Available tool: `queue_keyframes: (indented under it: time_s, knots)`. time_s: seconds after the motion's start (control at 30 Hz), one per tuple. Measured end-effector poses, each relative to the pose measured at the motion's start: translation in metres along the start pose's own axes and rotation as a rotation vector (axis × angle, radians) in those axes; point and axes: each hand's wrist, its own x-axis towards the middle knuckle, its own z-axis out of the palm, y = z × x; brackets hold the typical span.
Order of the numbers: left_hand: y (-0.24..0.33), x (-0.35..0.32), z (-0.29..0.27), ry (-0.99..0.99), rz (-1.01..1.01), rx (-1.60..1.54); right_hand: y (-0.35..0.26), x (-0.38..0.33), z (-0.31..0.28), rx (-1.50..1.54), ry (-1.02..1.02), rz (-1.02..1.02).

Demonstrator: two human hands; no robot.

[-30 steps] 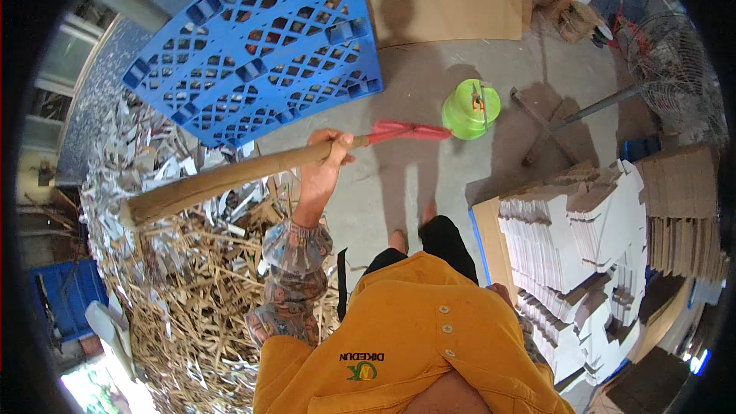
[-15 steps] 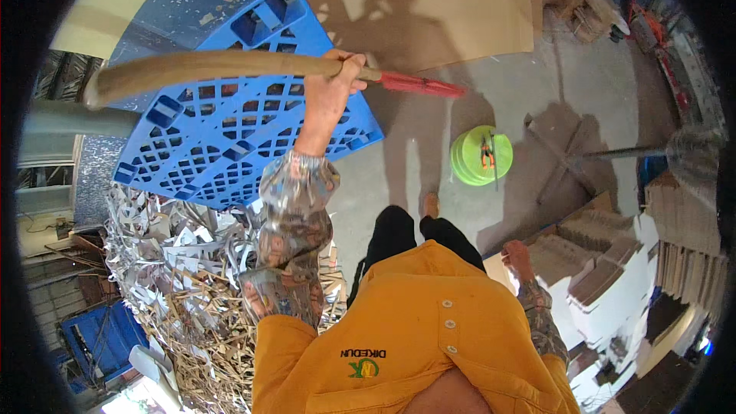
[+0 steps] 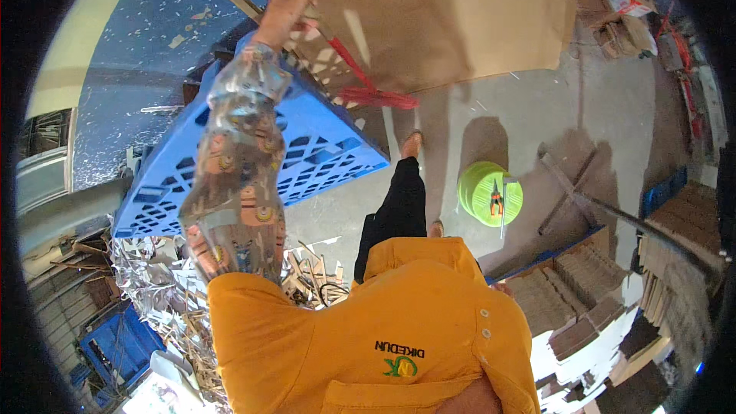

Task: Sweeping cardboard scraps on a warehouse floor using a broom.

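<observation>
My left hand (image 3: 287,17) is closed around the wooden handle of a long-handled tool with a red T-shaped head (image 3: 377,97). The handle runs past my fist to the upper edge, while the red head hangs down close to the floor. Beneath my outstretched left arm, in its patterned sleeve cover, a blue plastic pallet (image 3: 326,155) stands tilted, partly covered by the arm. Of my right hand (image 3: 502,288) only a small patch shows beside the shirt's edge; its fingers are hidden.
Paper and cardboard scraps (image 3: 153,284) are heaped at left. A green stool (image 3: 474,198) carries orange-handled pliers (image 3: 496,201) and a thin metal tool. Flat cardboard (image 3: 506,15) lies ahead. A cross-shaped stand (image 3: 563,184) and stacked cardboard (image 3: 583,291) are at right.
My left hand has moved up and left, swinging the tool from level to steep, its red head now lower and turned. One foot has stepped forward. My right hand has slipped mostly out of sight.
</observation>
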Motion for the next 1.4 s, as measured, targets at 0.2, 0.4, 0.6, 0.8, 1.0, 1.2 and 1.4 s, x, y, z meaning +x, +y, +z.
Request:
queue_keyframes:
  time_s: [0.2, 0.4, 0.6, 0.8, 1.0, 1.2, 1.4]
  knots:
    - [0.008, 0.084, -0.110, -0.113, -0.159, 0.160, -0.135, -0.003, 0.032, 0.568, -0.377, 0.356]
    - [-0.037, 0.111, -0.183, -0.017, -0.425, 0.303, -0.331, -0.045, 0.091, -0.012, -0.064, -0.023]
    - [-0.105, 0.098, -0.246, -0.027, -0.444, 0.267, -0.372, -0.031, 0.096, -0.146, -0.075, 0.037]
    - [-0.145, 0.084, -0.294, 0.266, -0.800, 0.174, -0.394, -0.025, 0.103, -0.167, -0.069, 0.117]
    - [-0.172, 0.065, -0.321, 0.477, -0.667, -0.104, -0.406, -0.022, 0.105, -0.165, -0.077, 0.149]
    - [-0.198, 0.077, -0.342, 0.760, -0.519, -0.099, -0.426, -0.019, 0.106, -0.150, -0.125, 0.108]
    - [-0.202, 0.087, -0.376, 0.453, 0.057, 1.432, -0.435, -0.015, 0.121, -0.125, -0.072, 0.122]
